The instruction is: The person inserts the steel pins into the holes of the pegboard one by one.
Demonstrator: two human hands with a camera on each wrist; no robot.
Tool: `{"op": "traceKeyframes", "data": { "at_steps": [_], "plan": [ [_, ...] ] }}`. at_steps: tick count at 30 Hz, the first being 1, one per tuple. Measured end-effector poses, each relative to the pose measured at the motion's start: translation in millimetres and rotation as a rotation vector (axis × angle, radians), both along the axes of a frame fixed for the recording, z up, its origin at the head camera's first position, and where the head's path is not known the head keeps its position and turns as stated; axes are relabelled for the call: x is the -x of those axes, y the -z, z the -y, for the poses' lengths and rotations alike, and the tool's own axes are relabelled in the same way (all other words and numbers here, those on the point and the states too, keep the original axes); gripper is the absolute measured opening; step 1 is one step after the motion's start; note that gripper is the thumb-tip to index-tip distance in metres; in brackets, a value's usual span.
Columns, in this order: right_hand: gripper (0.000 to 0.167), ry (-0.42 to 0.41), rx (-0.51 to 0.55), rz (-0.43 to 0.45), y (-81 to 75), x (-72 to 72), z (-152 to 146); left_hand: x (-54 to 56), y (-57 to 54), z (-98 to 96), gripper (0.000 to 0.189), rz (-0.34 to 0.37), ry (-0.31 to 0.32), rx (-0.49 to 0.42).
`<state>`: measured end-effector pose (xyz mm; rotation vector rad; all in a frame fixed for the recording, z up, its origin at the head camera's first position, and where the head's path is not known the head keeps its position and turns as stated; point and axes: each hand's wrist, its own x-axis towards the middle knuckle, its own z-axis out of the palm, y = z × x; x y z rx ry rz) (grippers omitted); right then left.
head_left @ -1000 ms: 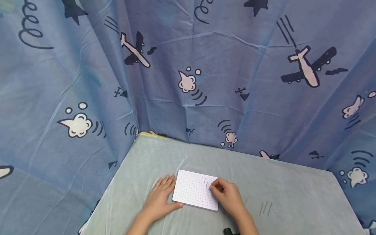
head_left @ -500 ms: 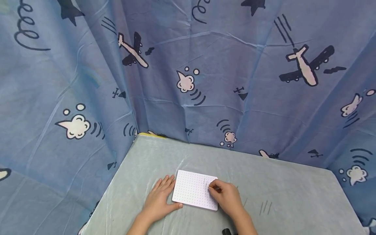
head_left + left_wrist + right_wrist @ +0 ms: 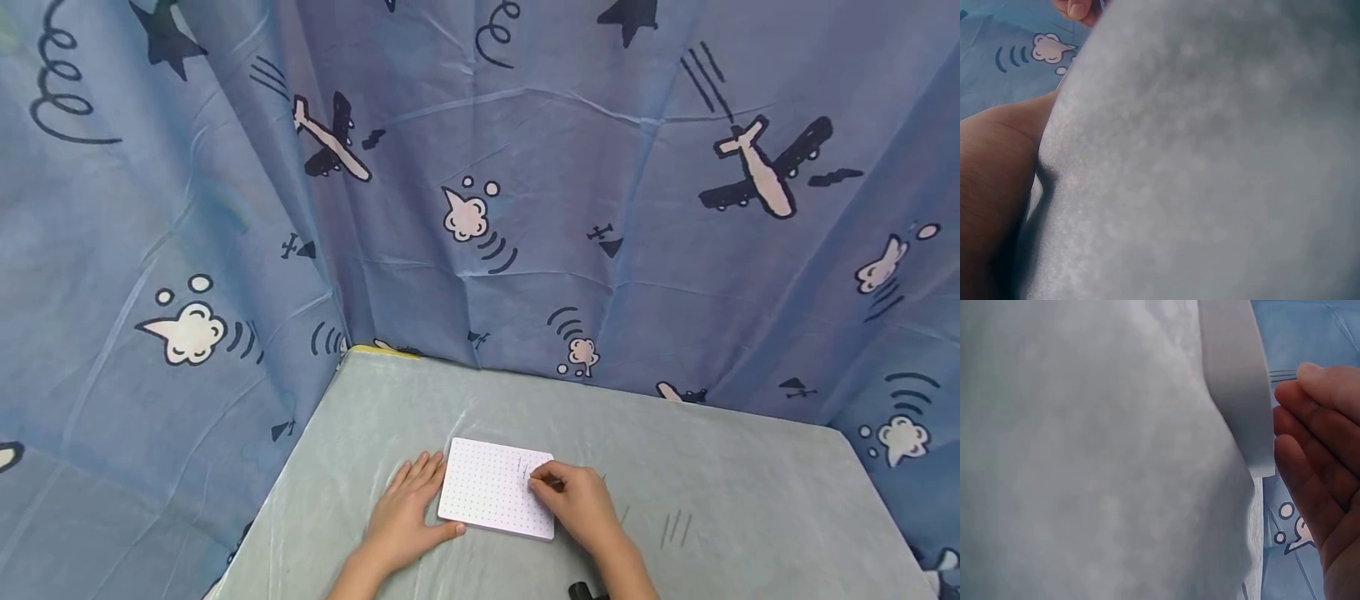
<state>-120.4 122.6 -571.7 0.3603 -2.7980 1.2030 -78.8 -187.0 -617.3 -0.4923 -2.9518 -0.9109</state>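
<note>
A white notepad printed with a grid of dots lies slightly turned on the table, with small dark marks near its upper right. My left hand rests flat left of it, fingertips at the left edge and thumb by the lower left corner. Over the right part of the page, my right hand has thumb and fingers curled together, their tips on the paper beside the marks. In the right wrist view, the fingers bunch above the notepad's pale side. I cannot tell whether they pinch something small.
A grey-green cloth covers the table, printed with thin dark strokes at the right. Blue curtains with planes and clouds hang behind and at both sides. A black cylindrical object lies against the right forearm at the bottom edge.
My right fingertips have shifted slightly left across the page toward the dark marks. The left hand keeps its place beside the notepad. The head view has tilted a little.
</note>
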Motion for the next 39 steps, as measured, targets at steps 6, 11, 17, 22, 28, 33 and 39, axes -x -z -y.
{"op": "traceKeyframes", "data": {
  "at_steps": [6,11,17,22,28,33,39],
  "plan": [
    [0.015,-0.001,0.047,0.027,-2.7,-1.7,-2.2,-0.6,-0.1,-1.2,0.107,-0.006,-0.003,-0.006],
    [0.013,0.013,0.061,0.046,-3.6,-3.4,-4.3,-1.1,1.3,-1.2,0.106,-0.008,-0.003,0.003],
    [0.012,0.051,0.079,0.041,-0.9,-6.6,-12.5,-1.5,2.2,-0.7,0.106,-0.012,-0.013,0.008],
    [0.008,0.101,0.09,0.012,1.5,-10.7,-23.1,-1.9,2.2,-1.2,0.106,-0.007,-0.01,0.006],
    [0.007,0.204,0.024,0.049,-1.7,-18.0,-40.2,-3.2,3.9,-1.9,0.106,-0.003,-0.009,0.007],
    [0.011,0.272,-0.001,0.092,-6.8,-22.0,-63.3,-3.8,2.8,-1.4,0.106,-0.009,-0.018,0.022],
    [0.019,0.328,0.002,0.108,-7.9,-26.8,-96.5,-3.1,0.2,-2.6,0.104,-0.021,-0.017,0.015]
  ]
}}
